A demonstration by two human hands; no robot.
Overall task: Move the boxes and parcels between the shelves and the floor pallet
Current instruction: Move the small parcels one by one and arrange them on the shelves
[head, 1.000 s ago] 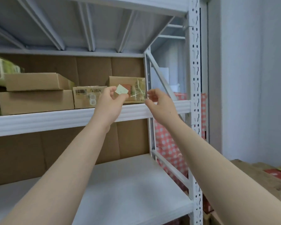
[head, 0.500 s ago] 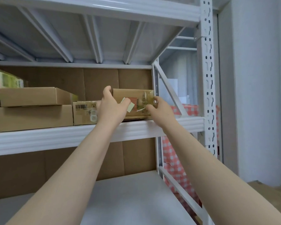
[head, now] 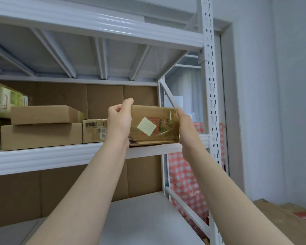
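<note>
A small brown cardboard box with glossy tape and a pale diamond sticker stands at the right end of the white shelf. My left hand grips its left end, thumb over the top edge. My right hand grips its right end. The box's front bottom edge sits tilted slightly off the shelf. A barcode box stands just left of it, partly hidden by my left hand.
Two stacked flat cardboard boxes and a green carton fill the shelf's left part. A perforated white upright post stands right of the box. Lower shelf board lies below. Red checkered parcels and cardboard boxes sit at the right.
Both hands reached to the box and closed on its ends. The box now sits tilted and nearer the shelf's front edge, and the view has moved closer.
</note>
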